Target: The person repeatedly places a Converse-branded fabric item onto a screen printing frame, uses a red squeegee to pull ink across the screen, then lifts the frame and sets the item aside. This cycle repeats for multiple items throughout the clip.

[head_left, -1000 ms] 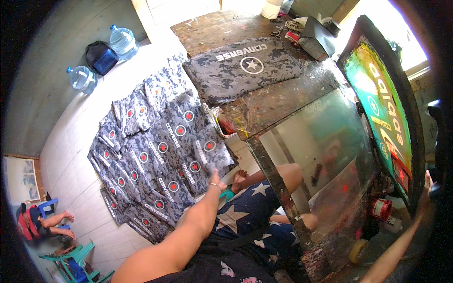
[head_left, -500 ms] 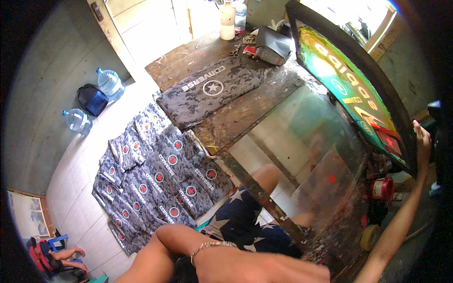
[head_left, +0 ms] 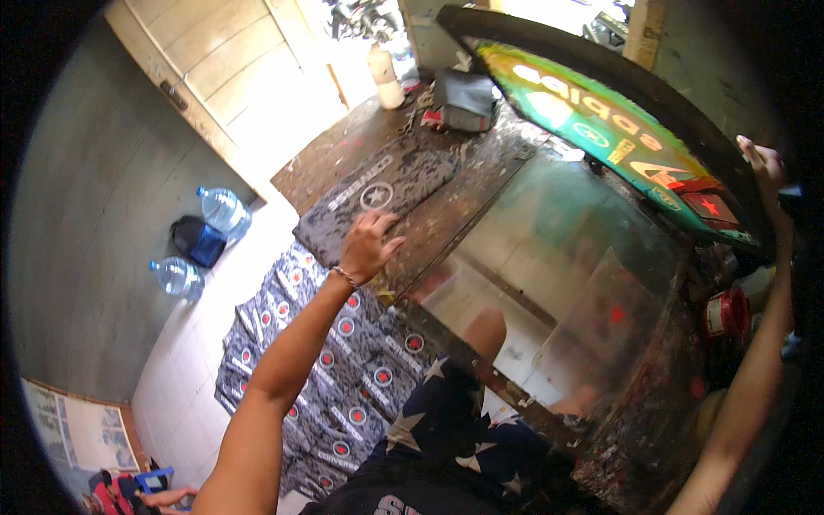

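A: In the head view, what is the left hand (head_left: 369, 247) doing?

B: It is open and empty, fingers spread, over the near edge of the flat grey camouflage fabric piece (head_left: 408, 176) with a white ringed star. I cannot tell whether the fingertips touch it.

A: Where does that fabric lie?

B: On the brown, paint-stained wooden table (head_left: 481, 190), just beside the clear, smeared glass-like pane (head_left: 541, 236).

A: And the right hand (head_left: 764, 167)?

B: It is at the right end of the large dark-framed screen (head_left: 571, 116) with a green and yellow translucent sheet. The screen stands tilted up beyond the pane. I cannot tell whether the fingers close round the frame.

A: What is around them?

B: Grey camouflage cloth pieces with red stars (head_left: 343, 378) cover part of the pale tiled floor (head_left: 176, 365), below the left forearm. A cream plastic bottle (head_left: 385, 79) stands at the table's far end, near a dark grey, box-shaped object (head_left: 466, 100). A round red tub (head_left: 726, 312) sits below the screen's right end.

A: Farther left?

B: Two clear blue water jugs (head_left: 226, 213) flank a dark blue backpack (head_left: 199, 244) by the grey wall (head_left: 103, 223).
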A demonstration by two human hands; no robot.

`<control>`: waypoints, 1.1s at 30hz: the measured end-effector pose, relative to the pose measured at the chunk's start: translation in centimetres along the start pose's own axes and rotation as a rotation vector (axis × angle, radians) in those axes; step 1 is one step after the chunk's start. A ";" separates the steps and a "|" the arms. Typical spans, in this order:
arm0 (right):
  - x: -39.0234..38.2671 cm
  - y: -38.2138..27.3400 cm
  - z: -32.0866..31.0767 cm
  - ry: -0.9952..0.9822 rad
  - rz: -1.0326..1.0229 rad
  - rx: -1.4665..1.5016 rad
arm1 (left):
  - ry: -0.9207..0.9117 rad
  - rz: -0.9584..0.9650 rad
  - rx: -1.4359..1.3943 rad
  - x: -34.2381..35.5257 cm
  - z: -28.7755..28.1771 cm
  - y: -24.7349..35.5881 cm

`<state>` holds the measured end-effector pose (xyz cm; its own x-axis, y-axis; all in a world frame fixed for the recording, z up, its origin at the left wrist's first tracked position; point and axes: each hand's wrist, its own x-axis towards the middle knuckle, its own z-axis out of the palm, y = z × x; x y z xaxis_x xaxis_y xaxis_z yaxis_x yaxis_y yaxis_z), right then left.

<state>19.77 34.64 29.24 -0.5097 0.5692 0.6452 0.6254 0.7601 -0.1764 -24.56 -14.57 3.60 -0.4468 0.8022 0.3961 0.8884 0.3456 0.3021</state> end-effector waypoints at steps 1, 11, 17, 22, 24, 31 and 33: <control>-0.1 -0.8 -0.1 0.010 0.002 -0.004 | -0.083 -0.077 0.175 0.2 1.2 -2.7; 1.5 0.7 -0.7 -0.122 0.111 0.032 | -0.145 0.000 0.357 0.1 5.9 -9.2; 2.8 2.5 -0.6 -0.132 0.063 0.065 | -0.124 -0.089 0.442 0.5 6.7 -7.4; 1.2 -0.6 -1.0 -0.202 0.200 0.127 | -0.211 -0.182 0.457 1.0 6.6 -7.5; 0.3 -1.9 -0.7 0.009 0.050 0.102 | -0.239 -0.152 0.432 1.4 6.0 -7.9; 0.2 -4.0 -1.5 -0.149 0.206 0.051 | -0.358 -0.070 0.279 2.9 4.6 -10.0; 0.2 -4.0 -1.5 0.029 0.068 0.027 | -0.408 -0.019 0.374 3.0 5.0 -10.2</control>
<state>18.09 31.26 31.17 -0.4491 0.6106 0.6522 0.6416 0.7284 -0.2402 -34.45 -13.23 -2.64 -0.4523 0.8919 0.0029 0.8906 0.4518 -0.0520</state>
